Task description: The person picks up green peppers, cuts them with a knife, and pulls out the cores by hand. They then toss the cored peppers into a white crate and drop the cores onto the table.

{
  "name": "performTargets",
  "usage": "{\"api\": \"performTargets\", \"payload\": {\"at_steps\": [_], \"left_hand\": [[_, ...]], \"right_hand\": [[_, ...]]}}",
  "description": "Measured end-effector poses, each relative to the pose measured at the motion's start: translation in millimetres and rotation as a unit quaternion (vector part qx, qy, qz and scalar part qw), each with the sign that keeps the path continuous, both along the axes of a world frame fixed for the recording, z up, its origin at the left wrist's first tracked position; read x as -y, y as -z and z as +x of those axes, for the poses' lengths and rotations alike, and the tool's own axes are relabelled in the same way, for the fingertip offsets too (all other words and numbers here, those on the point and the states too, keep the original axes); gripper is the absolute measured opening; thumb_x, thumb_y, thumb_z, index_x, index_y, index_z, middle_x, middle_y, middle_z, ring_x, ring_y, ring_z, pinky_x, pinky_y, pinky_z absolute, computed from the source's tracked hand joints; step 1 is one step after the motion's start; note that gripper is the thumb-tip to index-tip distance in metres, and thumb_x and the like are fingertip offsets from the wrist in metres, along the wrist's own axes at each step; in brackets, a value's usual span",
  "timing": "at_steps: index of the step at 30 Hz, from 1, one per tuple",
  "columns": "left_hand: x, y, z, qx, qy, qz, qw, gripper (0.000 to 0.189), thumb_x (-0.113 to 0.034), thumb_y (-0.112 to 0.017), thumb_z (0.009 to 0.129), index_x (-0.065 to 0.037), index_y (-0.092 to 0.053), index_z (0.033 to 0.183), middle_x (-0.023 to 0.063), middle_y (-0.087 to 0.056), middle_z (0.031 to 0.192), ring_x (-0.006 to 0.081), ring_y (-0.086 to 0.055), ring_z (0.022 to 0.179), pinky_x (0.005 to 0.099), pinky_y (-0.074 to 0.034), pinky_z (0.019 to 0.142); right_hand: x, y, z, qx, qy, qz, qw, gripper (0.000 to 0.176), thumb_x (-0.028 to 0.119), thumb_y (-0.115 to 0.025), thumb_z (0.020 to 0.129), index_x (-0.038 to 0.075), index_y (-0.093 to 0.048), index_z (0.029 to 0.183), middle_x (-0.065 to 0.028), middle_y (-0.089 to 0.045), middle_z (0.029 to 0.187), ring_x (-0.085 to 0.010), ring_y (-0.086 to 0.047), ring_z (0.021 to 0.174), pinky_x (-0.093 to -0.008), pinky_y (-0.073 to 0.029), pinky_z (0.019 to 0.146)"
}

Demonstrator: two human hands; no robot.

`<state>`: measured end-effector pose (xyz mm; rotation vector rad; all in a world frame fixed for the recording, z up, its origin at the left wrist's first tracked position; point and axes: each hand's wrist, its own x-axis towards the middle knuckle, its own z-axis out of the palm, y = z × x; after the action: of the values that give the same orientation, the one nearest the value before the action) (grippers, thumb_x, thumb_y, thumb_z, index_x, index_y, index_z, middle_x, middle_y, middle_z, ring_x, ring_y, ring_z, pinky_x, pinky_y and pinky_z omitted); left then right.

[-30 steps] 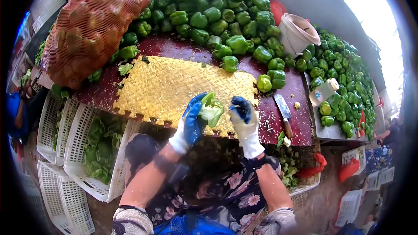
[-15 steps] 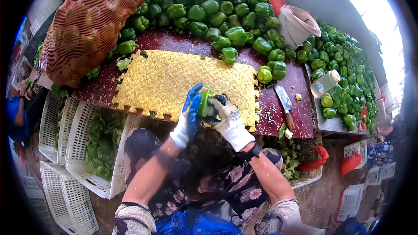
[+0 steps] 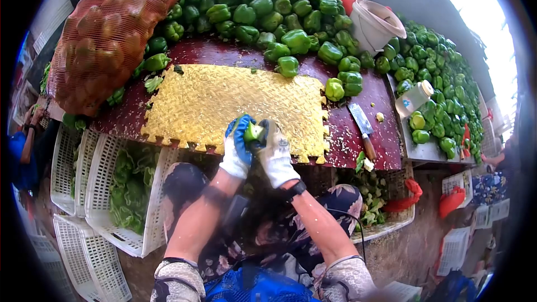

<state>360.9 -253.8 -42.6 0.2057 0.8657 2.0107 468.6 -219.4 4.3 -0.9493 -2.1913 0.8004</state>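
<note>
A cut green bell pepper is between my two gloved hands, its pale inside showing, just over the front edge of the yellow foam mat. My left hand, in a blue and white glove, has its fingers wrapped around the pepper from the left. On the other side, my right hand presses its dark-coated fingers and thumb against it; those fingertips are partly hidden. To the right of the mat lies a knife with a wooden handle, touched by neither hand.
Whole green peppers are heaped behind the mat, beside a red mesh sack. A white bucket and a plastic bottle stand at right. Below the table edge, a white crate holds pepper pieces; another crate holds scraps.
My left fingers, stretched upward before, have curled around the pepper. My right hand has shifted left and down toward me, and the pepper has turned so its cut inside shows.
</note>
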Motion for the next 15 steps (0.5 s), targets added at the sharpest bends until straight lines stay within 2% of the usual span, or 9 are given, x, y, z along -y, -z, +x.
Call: {"api": "performTargets", "payload": {"at_steps": [4, 5, 6, 8, 10, 12, 13, 14, 15], "left_hand": [[-10, 4, 0, 0.022, -0.045, 0.032, 0.998, 0.015, -0.024, -0.064, 0.094, -0.01, -0.063, 0.099, 0.0019, -0.065, 0.091, 0.0156, -0.065, 0.085, 0.032, -0.055, 0.077], [-3, -4, 1, 0.07, -0.006, 0.063, 0.995, 0.014, -0.024, -0.065, 0.094, -0.011, -0.063, 0.098, 0.0031, -0.064, 0.091, 0.02, -0.065, 0.087, 0.0371, -0.056, 0.082], [-1, 0, -2, 0.109, -0.004, 0.09, 0.99, 0.015, -0.025, -0.065, 0.093, -0.012, -0.062, 0.099, 0.005, -0.064, 0.092, 0.0242, -0.065, 0.088, 0.0437, -0.056, 0.087], [3, -4, -5, 0.131, -0.002, 0.118, 0.984, 0.019, -0.029, -0.066, 0.093, -0.011, -0.062, 0.099, 0.006, -0.065, 0.091, 0.0253, -0.066, 0.087, 0.0472, -0.055, 0.089], [9, -22, -7, 0.149, -0.003, 0.104, 0.983, 0.021, -0.029, -0.064, 0.094, -0.01, -0.061, 0.102, 0.0062, -0.062, 0.092, 0.0245, -0.065, 0.089, 0.0459, -0.056, 0.087], [6, -25, -4, 0.173, 0.001, 0.089, 0.981, 0.023, -0.029, -0.062, 0.095, -0.009, -0.059, 0.104, 0.0064, -0.06, 0.093, 0.0237, -0.063, 0.09, 0.0445, -0.056, 0.086], [6, -23, -2, 0.124, 0.003, 0.096, 0.988, 0.026, -0.034, -0.061, 0.096, -0.009, -0.06, 0.105, 0.0069, -0.063, 0.092, 0.0226, -0.064, 0.088, 0.0437, -0.056, 0.086], [8, -20, 0, 0.073, 0.005, 0.1, 0.992, 0.03, -0.038, -0.06, 0.096, -0.009, -0.06, 0.106, 0.0074, -0.065, 0.091, 0.0216, -0.066, 0.087, 0.043, -0.056, 0.087], [6, -14, 1, 0.057, 0.006, 0.084, 0.995, 0.035, -0.041, -0.056, 0.098, -0.008, -0.06, 0.109, 0.0063, -0.065, 0.093, 0.0199, -0.065, 0.086, 0.0375, -0.056, 0.085]], "right_hand": [[-7, 2, -6, -0.017, 0.121, -0.082, 0.989, 0.058, 0.01, -0.073, 0.083, -0.001, -0.044, 0.132, -0.0217, -0.066, 0.1, -0.0342, -0.067, 0.089, -0.0393, -0.054, 0.076], [-19, 4, -9, -0.237, 0.148, -0.257, 0.925, 0.063, 0.012, -0.07, 0.087, 0.0, -0.039, 0.14, -0.0202, -0.065, 0.103, -0.0304, -0.067, 0.082, -0.0364, -0.056, 0.075], [-36, -7, 3, -0.262, 0.172, -0.36, 0.879, 0.062, 0.012, -0.067, 0.089, 0.002, -0.036, 0.143, -0.0176, -0.064, 0.107, -0.0265, -0.066, 0.082, -0.0353, -0.058, 0.073], [-49, -25, 26, -0.124, 0.206, -0.215, 0.947, 0.052, 0.015, -0.074, 0.084, 0.006, -0.051, 0.13, -0.0062, -0.064, 0.092, -0.0204, -0.059, 0.075, -0.0352, -0.053, 0.068], [-58, -36, 46, 0.112, 0.147, 0.006, 0.983, 0.058, 0.016, -0.075, 0.083, 0.007, -0.049, 0.134, -0.0111, -0.063, 0.111, -0.0245, -0.061, 0.089, -0.0406, -0.055, 0.074], [-31, -73, 42, 0.09, 0.139, 0.083, 0.983, 0.064, 0.016, -0.072, 0.086, 0.005, -0.041, 0.141, -0.0155, -0.062, 0.113, -0.0247, -0.065, 0.096, -0.035, -0.059, 0.082], [-34, -63, 44, 0.035, 0.055, 0.168, 0.984, 0.063, 0.021, -0.073, 0.086, 0.006, -0.044, 0.139, -0.0152, -0.06, 0.117, -0.0251, -0.065, 0.098, -0.0369, -0.056, 0.092], [-21, -77, 37, 0.008, -0.004, -0.118, 0.993, 0.065, 0.025, -0.074, 0.086, 0.007, -0.043, 0.141, -0.0168, -0.059, 0.124, -0.0282, -0.064, 0.105, -0.0404, -0.052, 0.098], [-12, -71, 29, 0.049, -0.016, -0.073, 0.996, 0.065, 0.025, -0.073, 0.086, 0.007, -0.042, 0.141, -0.0175, -0.059, 0.126, -0.03, -0.063, 0.107, -0.0411, -0.052, 0.098]]}}
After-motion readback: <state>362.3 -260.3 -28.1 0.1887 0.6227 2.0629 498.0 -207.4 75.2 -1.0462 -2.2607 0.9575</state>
